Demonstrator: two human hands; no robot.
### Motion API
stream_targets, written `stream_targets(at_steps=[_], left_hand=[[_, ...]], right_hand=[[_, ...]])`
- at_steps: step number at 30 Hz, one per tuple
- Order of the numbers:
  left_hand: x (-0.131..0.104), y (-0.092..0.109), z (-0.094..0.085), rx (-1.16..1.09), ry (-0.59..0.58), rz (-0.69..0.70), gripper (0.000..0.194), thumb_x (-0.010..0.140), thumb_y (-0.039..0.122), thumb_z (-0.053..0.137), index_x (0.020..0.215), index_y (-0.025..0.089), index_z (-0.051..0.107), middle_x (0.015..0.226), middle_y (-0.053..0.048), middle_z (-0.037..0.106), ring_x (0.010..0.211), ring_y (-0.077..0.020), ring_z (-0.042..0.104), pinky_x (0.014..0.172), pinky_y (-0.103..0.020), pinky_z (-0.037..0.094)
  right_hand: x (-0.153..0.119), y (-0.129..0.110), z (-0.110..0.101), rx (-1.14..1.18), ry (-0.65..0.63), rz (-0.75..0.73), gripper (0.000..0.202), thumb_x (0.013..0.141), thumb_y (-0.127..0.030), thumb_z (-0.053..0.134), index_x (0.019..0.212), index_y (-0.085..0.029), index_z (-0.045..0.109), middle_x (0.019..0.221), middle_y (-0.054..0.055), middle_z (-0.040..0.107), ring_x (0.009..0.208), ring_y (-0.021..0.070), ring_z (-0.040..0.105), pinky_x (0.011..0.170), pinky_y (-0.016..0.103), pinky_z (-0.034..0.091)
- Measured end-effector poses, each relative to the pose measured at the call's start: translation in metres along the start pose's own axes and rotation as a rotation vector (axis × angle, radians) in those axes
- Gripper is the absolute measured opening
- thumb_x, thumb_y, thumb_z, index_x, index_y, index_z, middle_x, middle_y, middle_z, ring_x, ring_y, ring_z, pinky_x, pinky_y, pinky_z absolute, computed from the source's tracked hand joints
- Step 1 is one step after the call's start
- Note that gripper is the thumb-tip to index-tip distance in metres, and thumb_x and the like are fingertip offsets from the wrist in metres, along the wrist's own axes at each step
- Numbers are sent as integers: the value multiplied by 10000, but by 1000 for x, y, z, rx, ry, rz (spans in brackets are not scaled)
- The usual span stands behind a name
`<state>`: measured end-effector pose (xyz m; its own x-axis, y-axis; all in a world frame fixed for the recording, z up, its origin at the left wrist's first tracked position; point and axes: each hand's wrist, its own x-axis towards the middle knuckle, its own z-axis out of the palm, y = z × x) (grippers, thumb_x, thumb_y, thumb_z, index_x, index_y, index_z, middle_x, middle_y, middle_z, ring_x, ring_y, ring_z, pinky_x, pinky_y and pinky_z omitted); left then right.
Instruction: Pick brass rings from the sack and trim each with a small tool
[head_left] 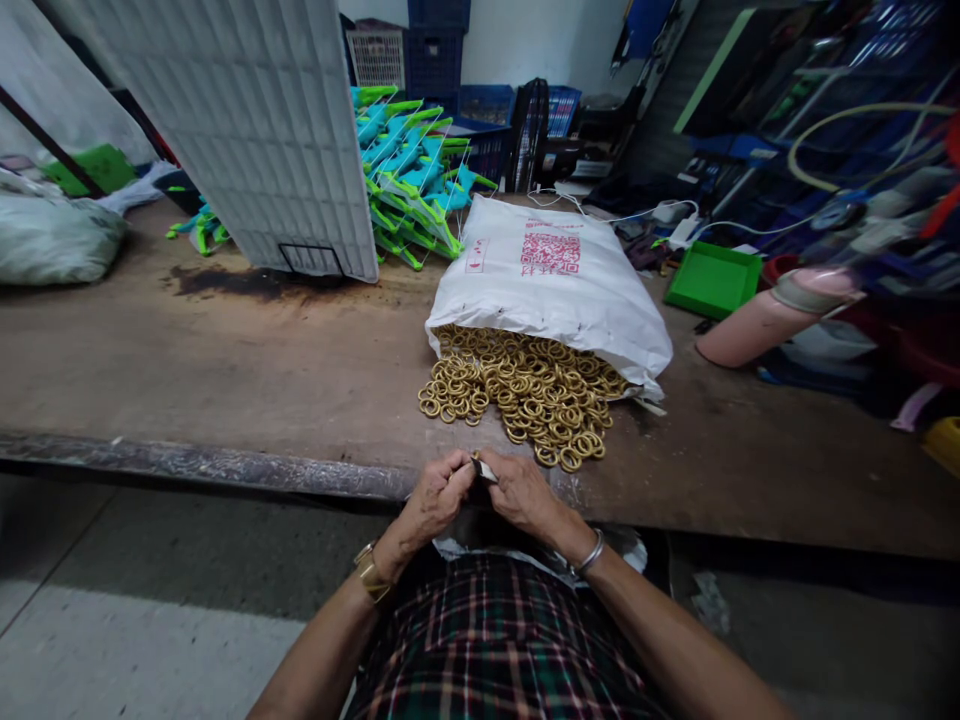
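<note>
At the table's front edge my left hand (441,490) and my right hand (526,492) meet, fingertips almost touching. Both are closed in a pinch. A small flat dark-and-silver piece, like a short blade (486,470), sticks out of my right hand toward my left fingers. Whatever my left fingers grip is mostly hidden; a tiny yellowish bit shows there. Just beyond my hands lies a heap of gold-coloured rings (536,390). They spill from the mouth of a white woven sack (487,290) printed with a red square code.
A tall pale ribbed panel (255,130) stands on the wooden table (300,360). Behind it are green and turquoise toy bows (420,170). On the right are a green tray (712,280) and a pink bottle (772,318). A plastic bag (56,240) lies far left.
</note>
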<state>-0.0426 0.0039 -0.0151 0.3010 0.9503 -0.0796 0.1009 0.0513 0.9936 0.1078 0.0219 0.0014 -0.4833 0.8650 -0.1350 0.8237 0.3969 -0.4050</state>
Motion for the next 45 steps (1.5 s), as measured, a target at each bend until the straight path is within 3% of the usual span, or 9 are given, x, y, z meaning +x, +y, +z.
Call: stream_targets(at_steps=[7,11,17,22,29,35,39,42,45], left_hand=[[0,-2,-1,96,19,54,269,836,351,378,638,172,411,552,56,336,516,-77,311,504,-200,278],[-6,4,-1,22,28,3,297,833,394,390,671,160,478,555,47,369,506,-74,340,490,-195,291],[-17,20,2,-301,-30,-137,328,795,460,461,777,145,550,552,36,433,441,-61,390,419,-181,314],[-12,12,-4,-651,104,-181,343,757,449,529,641,127,507,737,-29,550,465,-41,414,377,-159,291],[-10,5,-10,-875,154,-212,292,754,360,550,596,137,448,696,-36,576,438,-53,435,359,-166,271],[-6,4,-12,-973,198,-313,302,704,355,603,592,153,410,635,-15,569,413,-52,428,345,-158,261],[-3,3,-14,-987,234,-333,274,662,333,646,645,143,449,665,-4,552,474,-60,471,345,-140,251],[-1,5,-14,-970,221,-322,263,655,314,645,674,155,436,639,19,525,455,-49,449,342,-133,236],[1,7,-13,-993,129,-335,253,672,286,624,686,177,396,599,48,483,422,-35,410,343,-125,218]], right_hand=[[1,-1,2,-63,-58,24,282,729,-109,386,949,-160,555,740,58,627,656,151,532,573,245,254],[7,0,2,-101,-45,84,280,741,-116,379,961,-160,549,774,73,645,668,153,555,566,250,257],[25,6,-1,-163,42,179,250,776,-142,373,979,-146,518,744,76,644,658,158,576,558,247,281],[45,5,2,-199,208,272,274,808,-157,373,1073,-153,440,763,68,644,686,174,610,575,242,325],[65,-3,-3,-286,156,349,183,829,-139,364,979,-169,465,747,90,646,686,204,632,561,244,359],[61,-1,1,-260,190,327,181,816,-129,372,955,-181,474,763,63,642,674,170,613,550,229,322],[52,4,2,-176,260,210,235,769,-98,386,970,-188,469,844,46,620,695,140,573,580,226,319],[43,7,-1,-38,291,86,239,755,-111,395,966,-185,480,843,40,593,714,135,539,622,222,329],[34,11,-5,214,290,93,151,824,-193,342,861,-190,488,743,16,560,666,129,502,627,225,341]])
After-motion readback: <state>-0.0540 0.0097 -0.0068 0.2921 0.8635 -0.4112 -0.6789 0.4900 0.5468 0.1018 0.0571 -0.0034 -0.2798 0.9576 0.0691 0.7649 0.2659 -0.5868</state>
